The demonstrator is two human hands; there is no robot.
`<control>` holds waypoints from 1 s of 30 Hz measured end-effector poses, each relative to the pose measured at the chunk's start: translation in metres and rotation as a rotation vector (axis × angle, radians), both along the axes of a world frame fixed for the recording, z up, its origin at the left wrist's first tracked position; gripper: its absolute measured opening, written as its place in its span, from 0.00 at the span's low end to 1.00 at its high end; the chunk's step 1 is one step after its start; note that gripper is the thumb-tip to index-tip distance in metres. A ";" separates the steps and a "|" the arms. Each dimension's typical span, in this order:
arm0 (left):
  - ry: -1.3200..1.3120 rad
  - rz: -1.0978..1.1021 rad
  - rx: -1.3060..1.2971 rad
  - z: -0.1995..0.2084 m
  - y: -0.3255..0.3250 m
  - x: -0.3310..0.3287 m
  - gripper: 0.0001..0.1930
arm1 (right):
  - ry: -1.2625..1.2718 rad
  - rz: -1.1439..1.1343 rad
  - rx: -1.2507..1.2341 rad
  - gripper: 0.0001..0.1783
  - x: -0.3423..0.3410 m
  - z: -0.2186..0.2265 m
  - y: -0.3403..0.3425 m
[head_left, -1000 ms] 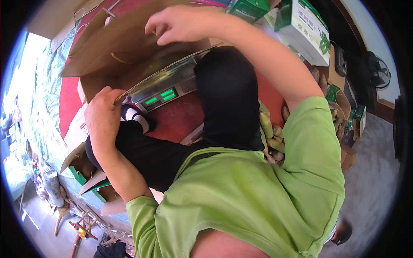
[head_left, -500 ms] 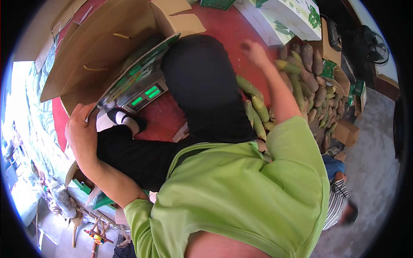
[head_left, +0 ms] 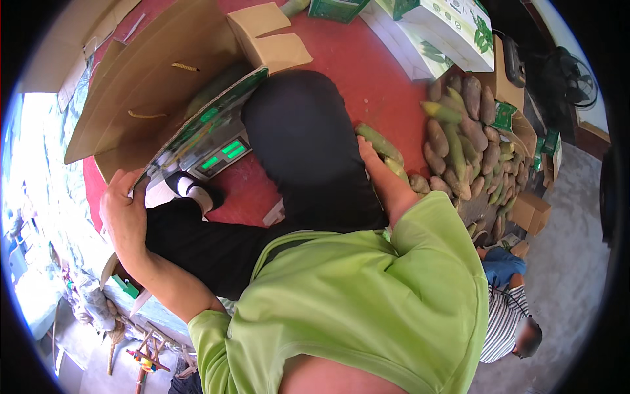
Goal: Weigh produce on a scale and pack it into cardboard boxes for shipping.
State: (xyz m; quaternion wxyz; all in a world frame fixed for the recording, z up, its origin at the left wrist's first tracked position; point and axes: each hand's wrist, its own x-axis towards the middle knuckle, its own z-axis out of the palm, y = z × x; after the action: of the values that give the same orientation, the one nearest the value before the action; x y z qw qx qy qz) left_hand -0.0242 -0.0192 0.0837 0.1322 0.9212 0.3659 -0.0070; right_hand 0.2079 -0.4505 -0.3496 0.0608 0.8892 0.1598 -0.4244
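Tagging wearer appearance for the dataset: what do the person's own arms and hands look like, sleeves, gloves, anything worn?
Both hands bare: left hand, right hand. No gloves, rings or watch visible. Forearms bare too. Short, loose lime-green sleeves of a plain T-shirt end near the elbows.

open brown cardboard box [head_left: 151, 98], tilted; green corn cob [head_left: 379, 141], lying flat

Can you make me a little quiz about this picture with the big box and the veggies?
1. True or false: the left hand grips the edge of the open cardboard box.
2. What colour are the lit digits on the scale? A red, B green, C blue.
3. Fill in: the right hand reaches a long green ____ beside the pile.

Key: 1 true; 2 B; 3 vegetable.
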 end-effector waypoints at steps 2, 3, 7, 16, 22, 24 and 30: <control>0.013 0.033 0.018 0.004 -0.001 -0.006 0.09 | 0.101 -0.188 0.016 0.48 -0.009 0.003 0.018; -0.005 0.018 0.031 0.005 -0.003 -0.006 0.09 | 0.096 -0.200 0.008 0.43 -0.012 0.002 0.023; -0.042 0.017 0.065 0.005 -0.007 -0.009 0.08 | 0.159 -0.373 0.012 0.34 -0.012 0.028 0.039; -0.054 -0.004 0.051 0.009 -0.007 -0.009 0.07 | -0.056 -0.241 0.004 0.33 -0.010 0.057 0.026; -0.059 -0.016 0.068 0.006 -0.005 -0.010 0.07 | -0.094 0.221 -0.015 0.25 -0.009 0.093 0.037; -0.067 -0.024 0.064 0.005 -0.004 -0.010 0.07 | -0.091 0.219 -0.015 0.25 -0.009 0.077 0.047; -0.079 -0.001 0.044 0.004 -0.004 -0.010 0.08 | -0.095 0.211 -0.005 0.24 0.002 0.049 0.026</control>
State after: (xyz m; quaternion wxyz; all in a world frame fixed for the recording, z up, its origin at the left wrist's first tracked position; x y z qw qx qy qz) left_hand -0.0345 -0.0234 0.0875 0.1261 0.9237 0.3599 0.0373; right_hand 0.2102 -0.4240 -0.3008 0.1146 0.8864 0.2485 -0.3735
